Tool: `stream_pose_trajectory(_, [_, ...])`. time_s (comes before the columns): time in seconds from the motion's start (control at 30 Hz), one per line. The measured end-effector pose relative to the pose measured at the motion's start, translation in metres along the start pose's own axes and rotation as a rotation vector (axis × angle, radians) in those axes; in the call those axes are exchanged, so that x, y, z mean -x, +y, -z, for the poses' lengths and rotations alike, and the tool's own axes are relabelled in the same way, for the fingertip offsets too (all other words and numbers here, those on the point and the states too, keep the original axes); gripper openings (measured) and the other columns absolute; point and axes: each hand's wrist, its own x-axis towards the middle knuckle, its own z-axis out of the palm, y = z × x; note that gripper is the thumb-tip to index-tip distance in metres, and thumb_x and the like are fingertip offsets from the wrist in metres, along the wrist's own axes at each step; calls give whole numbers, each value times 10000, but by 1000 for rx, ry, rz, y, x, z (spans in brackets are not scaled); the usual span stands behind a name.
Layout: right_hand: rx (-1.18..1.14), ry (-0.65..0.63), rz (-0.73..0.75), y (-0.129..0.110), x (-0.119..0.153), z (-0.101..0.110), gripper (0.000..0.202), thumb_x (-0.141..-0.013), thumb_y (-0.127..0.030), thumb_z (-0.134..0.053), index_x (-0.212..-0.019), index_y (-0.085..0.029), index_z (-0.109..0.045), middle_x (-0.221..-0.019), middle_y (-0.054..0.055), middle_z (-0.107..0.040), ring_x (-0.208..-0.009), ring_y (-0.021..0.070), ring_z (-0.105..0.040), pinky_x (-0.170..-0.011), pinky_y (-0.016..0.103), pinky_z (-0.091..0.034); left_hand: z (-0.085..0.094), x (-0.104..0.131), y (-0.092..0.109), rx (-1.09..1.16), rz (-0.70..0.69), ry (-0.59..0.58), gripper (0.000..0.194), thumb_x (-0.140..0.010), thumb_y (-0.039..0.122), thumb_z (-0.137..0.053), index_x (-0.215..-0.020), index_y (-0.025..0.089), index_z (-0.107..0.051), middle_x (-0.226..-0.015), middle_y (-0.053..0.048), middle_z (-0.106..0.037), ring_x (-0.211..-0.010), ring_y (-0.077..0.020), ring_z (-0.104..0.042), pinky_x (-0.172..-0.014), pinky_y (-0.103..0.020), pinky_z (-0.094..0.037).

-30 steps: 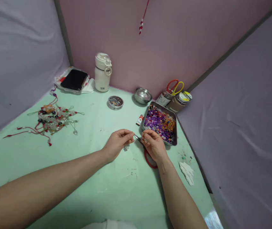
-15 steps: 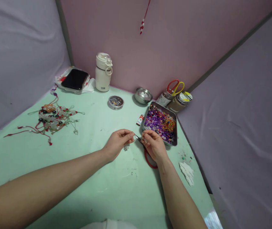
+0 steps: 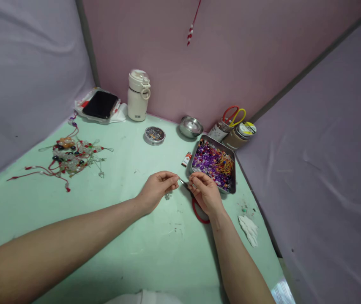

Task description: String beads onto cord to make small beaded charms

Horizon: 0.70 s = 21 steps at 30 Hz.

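My left hand [image 3: 159,191] is closed in a pinch above the green table [image 3: 104,236]; whatever its fingertips hold is too small to name. Just right of it, my right hand [image 3: 206,192] is also pinched, close to the front edge of a metal tray of beads [image 3: 212,164]. Scissors with red handles [image 3: 200,213] lie beneath my right hand, their tip pointing toward my left fingertips. Below the left fingers rests a small clear beaded piece [image 3: 168,196]. What the right fingertips grip is hidden.
Beaded strings [image 3: 72,158] spread over the left side. Along the back stand a phone [image 3: 100,104], a white bottle [image 3: 138,99], a round spool [image 3: 155,135], a metal bowl [image 3: 191,126] and jars [image 3: 240,134]. Crumpled tissue [image 3: 248,230] lies at right.
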Motion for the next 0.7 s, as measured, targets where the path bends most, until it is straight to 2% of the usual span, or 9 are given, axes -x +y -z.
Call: stream_pose_trajectory(0.7, [-5, -12, 4, 2, -1, 2, 180, -671, -257, -808, -819, -213, -715, -754, -24, -639, -639, 76, -545, -626, 213, -466, 1, 1, -2, -5, 5, -7, 244, -682, 337, -798, -776, 141, -687, -602, 23, -604, -628, -84, -572, -735, -253, -481])
